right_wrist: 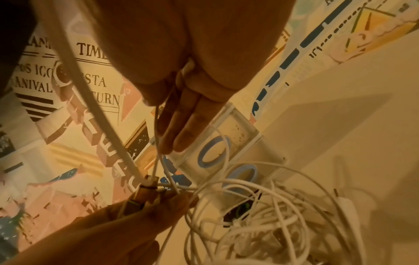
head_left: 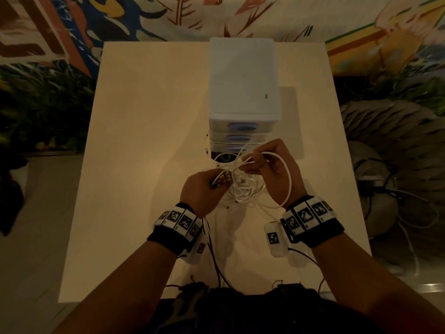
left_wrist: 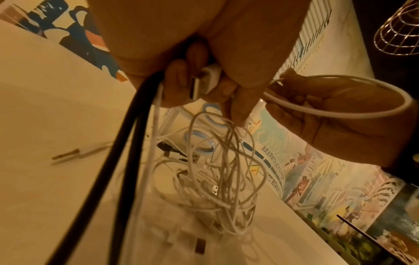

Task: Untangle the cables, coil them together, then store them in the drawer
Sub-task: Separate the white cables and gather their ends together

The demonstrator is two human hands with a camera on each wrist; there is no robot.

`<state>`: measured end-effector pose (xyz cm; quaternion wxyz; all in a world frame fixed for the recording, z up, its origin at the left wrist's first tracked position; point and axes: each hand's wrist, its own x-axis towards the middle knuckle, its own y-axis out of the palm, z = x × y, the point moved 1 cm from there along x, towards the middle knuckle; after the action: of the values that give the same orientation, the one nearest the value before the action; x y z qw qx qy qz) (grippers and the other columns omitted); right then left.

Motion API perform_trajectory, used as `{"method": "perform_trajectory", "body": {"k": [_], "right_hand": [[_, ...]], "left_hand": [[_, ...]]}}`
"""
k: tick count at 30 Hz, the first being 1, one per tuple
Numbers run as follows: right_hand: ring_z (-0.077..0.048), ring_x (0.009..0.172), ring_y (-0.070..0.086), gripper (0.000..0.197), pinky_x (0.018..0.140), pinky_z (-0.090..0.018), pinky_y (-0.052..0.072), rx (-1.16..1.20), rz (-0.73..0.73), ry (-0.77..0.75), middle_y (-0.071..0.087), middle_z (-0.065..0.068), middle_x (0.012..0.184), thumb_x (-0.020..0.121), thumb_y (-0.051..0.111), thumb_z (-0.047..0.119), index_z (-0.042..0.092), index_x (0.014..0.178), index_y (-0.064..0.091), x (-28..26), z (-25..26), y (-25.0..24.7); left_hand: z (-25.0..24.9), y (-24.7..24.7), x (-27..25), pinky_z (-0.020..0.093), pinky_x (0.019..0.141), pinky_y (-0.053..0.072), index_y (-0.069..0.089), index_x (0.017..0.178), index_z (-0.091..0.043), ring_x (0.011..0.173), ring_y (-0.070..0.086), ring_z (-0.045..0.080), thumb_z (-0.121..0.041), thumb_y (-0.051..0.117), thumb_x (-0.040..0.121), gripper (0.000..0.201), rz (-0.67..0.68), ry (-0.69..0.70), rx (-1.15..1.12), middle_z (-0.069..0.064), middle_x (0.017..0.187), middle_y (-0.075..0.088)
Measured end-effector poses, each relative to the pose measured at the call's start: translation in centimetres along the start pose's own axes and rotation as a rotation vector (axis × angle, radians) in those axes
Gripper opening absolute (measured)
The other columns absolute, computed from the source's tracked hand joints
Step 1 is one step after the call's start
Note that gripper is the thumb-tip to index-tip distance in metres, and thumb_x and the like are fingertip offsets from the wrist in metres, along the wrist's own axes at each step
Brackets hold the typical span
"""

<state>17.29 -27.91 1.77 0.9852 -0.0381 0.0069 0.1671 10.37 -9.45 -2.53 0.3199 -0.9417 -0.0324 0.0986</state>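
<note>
Drawer unit point(head_left: 243, 78): white plastic, box-shaped, smooth flat top, standing upright at the far middle of the table point(head_left: 144, 141). Three stacked drawers face the person, each with a blue oval pull. From the right wrist view the fronts look translucent; contents cannot be made out. Whether any drawer is ajar cannot be told.

Table: pale, matte, rectangular.

Left hand point(head_left: 202, 189): fingers curled, gripping a cluster of plugs point(head_left: 222, 178) at the left edge of the tangle. The left wrist view shows a white rectangular connector point(left_wrist: 207, 79) pinched between thumb and fingers, with a thick black lead point(left_wrist: 118, 161) and a thin white one trailing down past the palm.

Cables point(head_left: 243, 189): a loose knot of thin, round, glossy white cords, held just above the table between the two hands, directly in front of the drawer unit. Lower loops touch the tabletop. Several metal-tipped plugs hang within the mass. One loose plug point(left_wrist: 68, 156) lies on the table, apart to the left.

Right hand point(head_left: 272, 165): thumb and forefinger pinch a thicker white cord point(head_left: 287, 179), which arcs in a wide loop round the back of the hand to the wrist. The remaining fingers are extended, near straight.

Both wrists carry black bands with white marker blocks.
</note>
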Motion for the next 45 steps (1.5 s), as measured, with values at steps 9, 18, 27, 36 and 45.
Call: {"method": "perform_trajectory", "body": {"k": [9, 18, 27, 36, 45], "right_hand": [[-0.002, 0.097, 0.070, 0.023, 0.094, -0.034, 0.054, -0.545, 0.388, 0.116, 0.074, 0.018, 0.101, 0.093, 0.068, 0.006, 0.027, 0.099, 0.074, -4.2, -2.3, -7.8], [-0.009, 0.105, 0.061, 0.021, 0.092, -0.029, 0.047, -0.677, 0.302, -0.147, 0.067, 0.010, 0.111, 0.102, 0.055, 0.039, 0.029, 0.113, 0.069, 0.7, 0.5, -2.9], [-0.023, 0.090, 0.063, 0.026, 0.078, -0.040, 0.048, -1.017, 0.541, -0.087, 0.070, 0.000, 0.095, 0.102, 0.049, 0.039, 0.023, 0.098, 0.070, 1.0, -0.4, 1.0], [-0.013, 0.077, 0.056, 0.019, 0.070, -0.033, 0.046, -0.796, 0.245, -0.132, 0.058, 0.010, 0.085, 0.102, 0.051, 0.033, 0.021, 0.092, 0.063, 0.8, -0.5, -0.5], [-0.004, 0.067, 0.051, 0.021, 0.066, -0.026, 0.036, -0.832, 0.285, -0.002, 0.056, 0.017, 0.071, 0.089, 0.067, 0.051, 0.033, 0.090, 0.077, 1.4, -1.0, -1.0]], "left_hand": [[0.7, -0.9, 0.0, 0.012, 0.074, 0.045, 0.077, 0.102, -0.029, 0.084, 0.063, 0.003, -0.038, 0.072, 0.092, 0.015, -0.021, -0.085, -0.103, -0.011, 0.093, 0.074], [-0.1, -0.6, -0.4, 0.041, 0.078, 0.056, 0.076, 0.102, -0.033, 0.090, 0.071, 0.016, -0.048, 0.067, 0.088, 0.022, 0.061, 0.033, 0.006, -0.006, 0.094, 0.077], [0.1, -1.0, -0.7, 0.045, 0.073, 0.055, 0.073, 0.101, -0.029, 0.082, 0.069, 0.015, -0.068, 0.055, 0.084, 0.046, 0.092, 0.039, 0.039, -0.004, 0.089, 0.074], [0.8, -1.4, -0.3, 0.032, 0.085, 0.054, 0.073, 0.117, -0.034, 0.099, 0.069, 0.015, -0.039, 0.072, 0.089, 0.028, 0.077, -0.038, 0.090, -0.006, 0.106, 0.076], [0.8, -0.9, -0.2, 0.035, 0.071, 0.049, 0.064, 0.120, -0.030, 0.089, 0.066, 0.028, -0.032, 0.059, 0.097, 0.024, 0.210, 0.020, 0.256, 0.002, 0.098, 0.073]]}}
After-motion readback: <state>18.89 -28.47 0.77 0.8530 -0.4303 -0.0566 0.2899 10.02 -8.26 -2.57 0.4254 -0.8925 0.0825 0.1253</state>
